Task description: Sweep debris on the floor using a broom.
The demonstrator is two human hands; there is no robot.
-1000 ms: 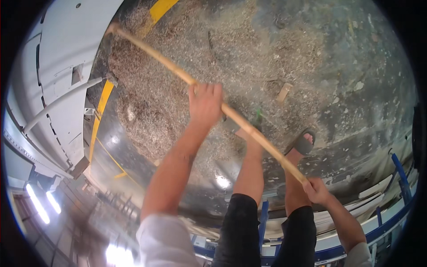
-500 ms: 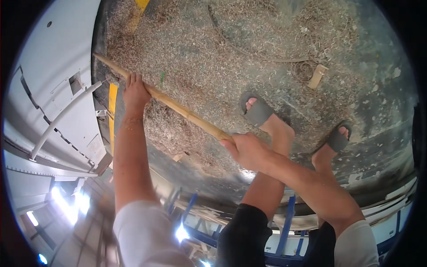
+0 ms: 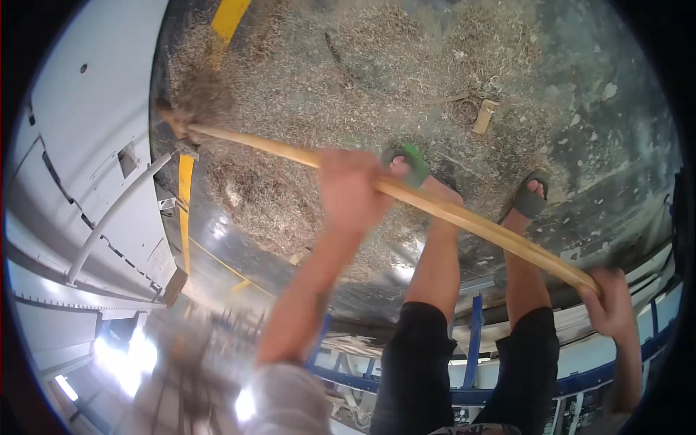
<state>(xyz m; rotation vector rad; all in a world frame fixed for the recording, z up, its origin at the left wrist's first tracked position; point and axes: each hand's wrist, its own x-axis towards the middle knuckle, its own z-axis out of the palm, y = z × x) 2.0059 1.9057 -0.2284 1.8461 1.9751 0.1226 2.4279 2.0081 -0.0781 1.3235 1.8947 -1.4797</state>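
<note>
My left hand (image 3: 351,187) is wrapped round the middle of a long, pale wooden handle (image 3: 475,226). Close to the handle's near end, at the right, my right hand (image 3: 610,301) grips it too, its fingers a little blurred. The handle slants up to the far left, where the tool's brown head (image 3: 174,123) lies against the floor beside the white machine. Motion smears this head, so its exact kind cannot be told. Around it, curly brown shavings (image 3: 217,94) are heaped and blurred.
Shavings cover much of the dark floor (image 3: 609,145). A small wooden block (image 3: 484,116) lies beyond my sandalled feet, beside a thin curled strip. White machine panels (image 3: 87,123) with a pale pipe (image 3: 116,217) border the left. A yellow line (image 3: 230,20) marks the floor; blue frame posts (image 3: 473,341) stand behind.
Both hands have moved right, and my right hand now grips much farther out. More of the handle shows, and the tool's head has come into sight by the machine. Some shavings there are blurred.
</note>
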